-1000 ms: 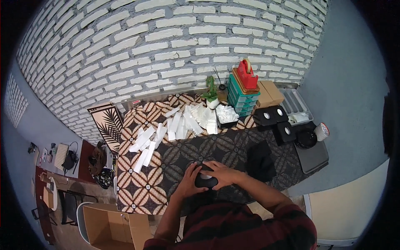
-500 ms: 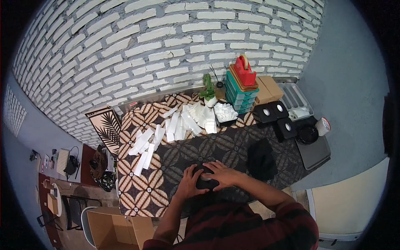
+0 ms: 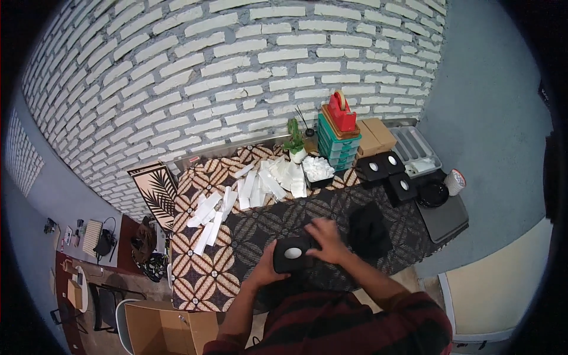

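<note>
A small black square box with a white oval on top is at the near middle of the table. My left hand grips its left side, thumb and fingers around the edge. My right hand hovers over the box's right edge, fingers apart and slightly blurred; whether the thumb touches the box I cannot tell. A crumpled black cloth lies to the right of that hand. Further back on the right are several similar black boxes with white ovals.
White paper strips spread over the back left. A black tray of white pieces, a potted plant, green drawers with a red tape dispenser, and cardboard boxes line the wall. A black bowl stands right.
My right hand has lifted off the box and moved right and up, uncovering the white oval. My left hand still holds the box. The view has shifted slightly.
</note>
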### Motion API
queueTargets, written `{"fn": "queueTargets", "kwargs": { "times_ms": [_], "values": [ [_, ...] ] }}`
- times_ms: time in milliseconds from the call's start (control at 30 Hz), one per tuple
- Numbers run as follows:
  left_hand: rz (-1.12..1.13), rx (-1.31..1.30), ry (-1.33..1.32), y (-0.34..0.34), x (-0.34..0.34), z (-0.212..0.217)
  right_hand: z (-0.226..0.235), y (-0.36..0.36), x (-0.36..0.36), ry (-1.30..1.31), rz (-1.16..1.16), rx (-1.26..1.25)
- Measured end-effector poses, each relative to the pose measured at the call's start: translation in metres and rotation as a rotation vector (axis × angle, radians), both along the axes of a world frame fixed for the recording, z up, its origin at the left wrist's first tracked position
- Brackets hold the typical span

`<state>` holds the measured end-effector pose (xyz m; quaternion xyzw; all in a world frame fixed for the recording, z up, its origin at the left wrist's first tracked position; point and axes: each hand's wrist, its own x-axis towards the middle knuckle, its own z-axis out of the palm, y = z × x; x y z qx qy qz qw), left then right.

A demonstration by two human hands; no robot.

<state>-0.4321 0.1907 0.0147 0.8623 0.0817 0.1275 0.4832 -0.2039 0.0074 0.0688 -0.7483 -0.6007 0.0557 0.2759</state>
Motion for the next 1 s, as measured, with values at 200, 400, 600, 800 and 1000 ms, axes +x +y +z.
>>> {"fn": "queueTargets", "kwargs": {
  "times_ms": [200, 400, 600, 800, 1000],
  "values": [
    [0.137, -0.002, -0.002, -0.024, 0.015, 0.007, -0.035, -0.107, 0.055, -0.323, -1.056, -0.175],
    [0.139, 0.023, 0.008, -0.042, 0.030, 0.015, 0.027, -0.102, 0.021, 0.341, -0.625, 0.188],
    [-0.011, -0.201, -0.189, -0.053, 0.044, 0.034, 0.064, -0.039, -0.068, -0.361, -0.079, -0.002],
    [0.148, 0.082, -0.241, -0.063, 0.035, 0.060, 0.063, -0.015, -0.083, 0.157, -0.083, 0.062],
    [0.079, 0.121, -0.184, -0.074, 0.022, 0.077, 0.023, 0.006, -0.031, 0.334, -0.115, 0.045]
  ]
}}
